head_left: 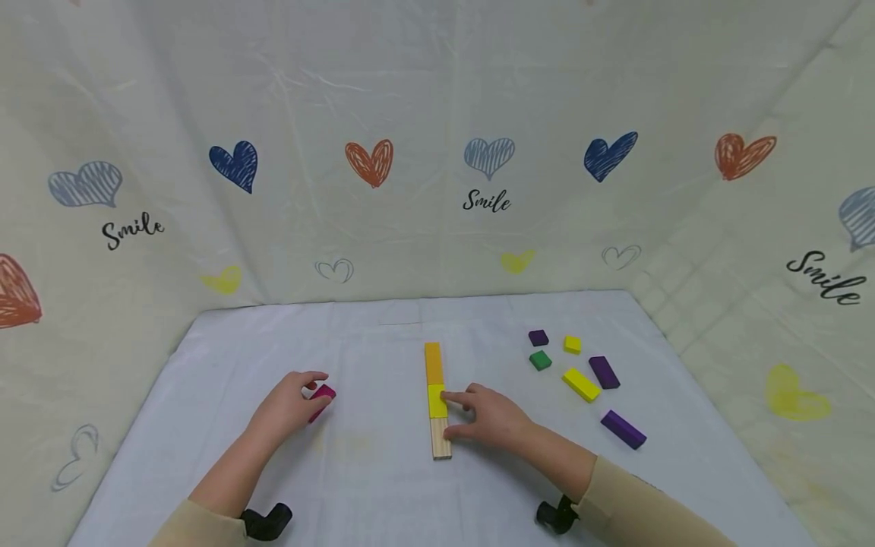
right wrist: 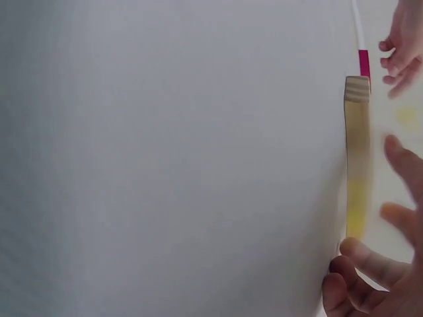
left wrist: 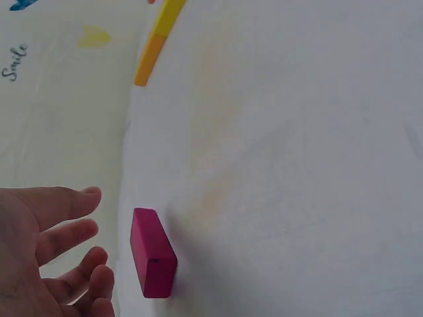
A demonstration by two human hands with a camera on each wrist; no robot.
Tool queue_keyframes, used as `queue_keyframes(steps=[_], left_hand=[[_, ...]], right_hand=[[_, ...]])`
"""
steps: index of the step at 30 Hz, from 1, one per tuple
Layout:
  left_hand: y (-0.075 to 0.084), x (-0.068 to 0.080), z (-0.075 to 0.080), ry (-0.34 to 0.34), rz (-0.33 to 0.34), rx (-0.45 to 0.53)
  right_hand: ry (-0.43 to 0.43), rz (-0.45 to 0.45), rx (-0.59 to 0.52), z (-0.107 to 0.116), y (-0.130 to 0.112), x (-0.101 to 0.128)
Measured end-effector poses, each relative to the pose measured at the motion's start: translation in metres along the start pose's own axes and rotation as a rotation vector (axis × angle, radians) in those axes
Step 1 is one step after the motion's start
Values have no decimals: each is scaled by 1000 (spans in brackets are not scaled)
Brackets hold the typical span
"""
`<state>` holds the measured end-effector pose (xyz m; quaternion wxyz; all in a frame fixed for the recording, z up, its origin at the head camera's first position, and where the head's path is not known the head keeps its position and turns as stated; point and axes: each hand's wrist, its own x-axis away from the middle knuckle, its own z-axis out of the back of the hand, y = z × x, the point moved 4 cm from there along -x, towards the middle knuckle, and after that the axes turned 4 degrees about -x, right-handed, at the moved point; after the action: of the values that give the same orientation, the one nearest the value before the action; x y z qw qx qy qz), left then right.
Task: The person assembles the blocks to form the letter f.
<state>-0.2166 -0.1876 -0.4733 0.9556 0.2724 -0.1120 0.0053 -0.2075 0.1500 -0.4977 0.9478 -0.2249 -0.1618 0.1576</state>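
A magenta block (head_left: 327, 391) lies on the white cloth at the left. My left hand (head_left: 287, 406) is beside it with thumb and fingers spread and loosely bent. In the left wrist view a gap separates that hand from the magenta block. In the middle, an orange block (head_left: 434, 363), a yellow block (head_left: 437, 401) and a plain wood block (head_left: 440, 439) form one straight row, end to end. My right hand (head_left: 495, 416) is at the row's right side, index finger by the yellow block and thumb by the wood one. Whether those fingertips touch is unclear.
Loose blocks lie to the right: a purple bar (head_left: 623, 430), a yellow bar (head_left: 581, 385), a shorter purple block (head_left: 604, 372), a green block (head_left: 540, 360), a small yellow cube (head_left: 572, 345) and a dark purple piece (head_left: 538, 337). A heart-printed curtain (head_left: 424, 243) hangs behind the table.
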Motion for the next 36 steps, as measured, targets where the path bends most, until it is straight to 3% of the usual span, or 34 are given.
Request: queue_keyframes(steps=[10,26,36], left_hand=[[-16,1,-6,-10,38,-122],[-24,-3,-11,-35,47,-88],[-24,-4,-11,-45,47,-87]], right_hand=[[24,14,-9,10,2,-6],[-16,16,28,11,8,-27],[10,44,59,6,8,-31]])
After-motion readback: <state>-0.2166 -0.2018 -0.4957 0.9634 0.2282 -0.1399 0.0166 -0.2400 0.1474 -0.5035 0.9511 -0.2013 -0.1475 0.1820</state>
